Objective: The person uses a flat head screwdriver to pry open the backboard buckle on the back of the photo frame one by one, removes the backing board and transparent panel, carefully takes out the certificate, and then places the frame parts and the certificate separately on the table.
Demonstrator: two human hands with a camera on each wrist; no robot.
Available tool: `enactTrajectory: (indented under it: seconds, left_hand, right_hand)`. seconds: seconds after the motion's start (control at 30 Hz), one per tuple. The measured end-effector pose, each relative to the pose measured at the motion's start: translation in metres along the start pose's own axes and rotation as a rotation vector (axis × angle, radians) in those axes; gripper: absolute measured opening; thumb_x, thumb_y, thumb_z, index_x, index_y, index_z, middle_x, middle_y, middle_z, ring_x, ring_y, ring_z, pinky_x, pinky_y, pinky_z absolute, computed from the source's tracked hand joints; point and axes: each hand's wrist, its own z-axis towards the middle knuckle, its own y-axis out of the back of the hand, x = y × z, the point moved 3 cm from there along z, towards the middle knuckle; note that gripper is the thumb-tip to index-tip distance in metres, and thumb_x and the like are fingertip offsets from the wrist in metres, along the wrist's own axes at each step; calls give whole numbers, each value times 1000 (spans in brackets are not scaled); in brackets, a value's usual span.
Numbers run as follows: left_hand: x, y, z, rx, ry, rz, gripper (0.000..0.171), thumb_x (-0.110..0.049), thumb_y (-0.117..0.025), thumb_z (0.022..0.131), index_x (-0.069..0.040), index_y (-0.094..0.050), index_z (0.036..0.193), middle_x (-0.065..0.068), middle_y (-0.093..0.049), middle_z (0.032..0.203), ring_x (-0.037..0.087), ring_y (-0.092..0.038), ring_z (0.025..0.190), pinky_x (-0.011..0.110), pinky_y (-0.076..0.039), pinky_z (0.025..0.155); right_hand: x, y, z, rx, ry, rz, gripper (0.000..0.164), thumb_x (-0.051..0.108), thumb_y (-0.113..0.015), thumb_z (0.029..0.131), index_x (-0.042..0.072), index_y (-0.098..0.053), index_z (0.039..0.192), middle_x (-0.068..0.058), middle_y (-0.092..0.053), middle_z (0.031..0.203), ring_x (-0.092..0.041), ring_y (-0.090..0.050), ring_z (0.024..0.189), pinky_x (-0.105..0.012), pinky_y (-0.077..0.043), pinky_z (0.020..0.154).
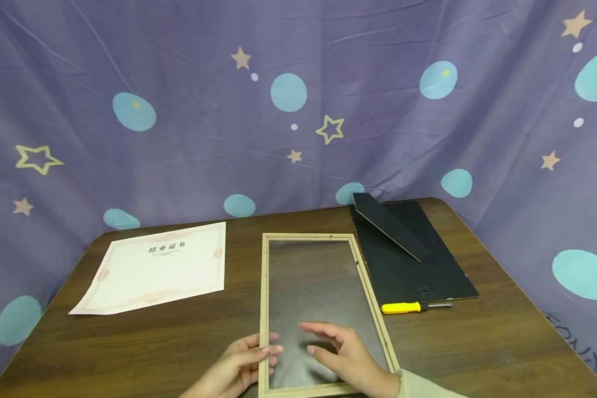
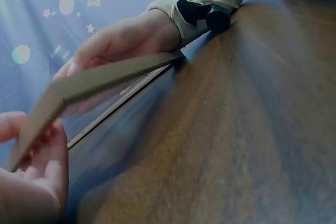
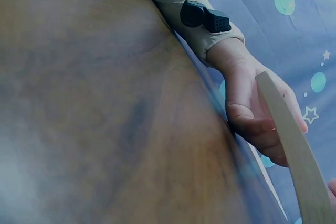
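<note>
A light wooden picture frame (image 1: pixel 264 287) with a see-through pane (image 1: pixel 313 287) sits at the front middle of the table, its near edge close to the person. My left hand (image 1: pixel 241 365) grips the frame's left side, thumb on top and the other fingers beneath. Over the lower part of the pane hovers my right hand (image 1: pixel 345 354), its fingers loosely bent, thumb apart, nothing held. In the left wrist view the frame's edge (image 2: pixel 105 80) looks tilted up off the table at the near side, with the left fingers (image 2: pixel 42 150) around its corner.
Right of the frame lies a black backing board (image 1: pixel 403 282) with its stand leg (image 1: pixel 388 224) folded out. A yellow-handled screwdriver (image 1: pixel 403 308) rests just in front of it. On the left is a printed paper certificate (image 1: pixel 169 276). A patterned curtain (image 1: pixel 194 110) hangs behind the table.
</note>
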Motion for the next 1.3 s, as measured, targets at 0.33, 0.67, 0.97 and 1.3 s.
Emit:
enactTrajectory:
  seconds: [0.33,0.67,0.97,1.3]
  left_hand:
    - [0,-2,0,89,-45,-111,29,3,-35,93,-9,-54,111,6,-69,109,12,-68,93,26,-54,87]
    - [4,-3,1,-73,-32,-14,23,2,-53,91,-7,-44,109,7,-67,109,10,-68,89,23,-55,82]
    - [4,-3,2,-75,-23,21,24,0,-57,90,-7,-43,107,8,-66,110,9,-67,89,21,-56,80]
    - [5,-1,3,-96,1,72,27,-1,-59,89,-7,-41,108,8,-66,111,10,-67,90,21,-56,79]
  right_hand:
    - [7,-3,-2,27,41,-9,38,8,-61,91,0,-56,128,-20,-56,130,-15,-51,121,-29,-43,102]
    - [10,-10,-4,81,201,-214,53,17,-71,85,5,-52,133,-15,-56,132,-21,-52,122,-30,-43,103]
    - [14,-18,-4,170,334,-556,83,32,-81,73,7,-40,141,-14,-46,140,-24,-46,126,-36,-44,102]
    - [13,-20,-4,179,271,-587,80,36,-78,75,6,-42,140,-14,-44,142,-24,-45,127,-37,-45,101]
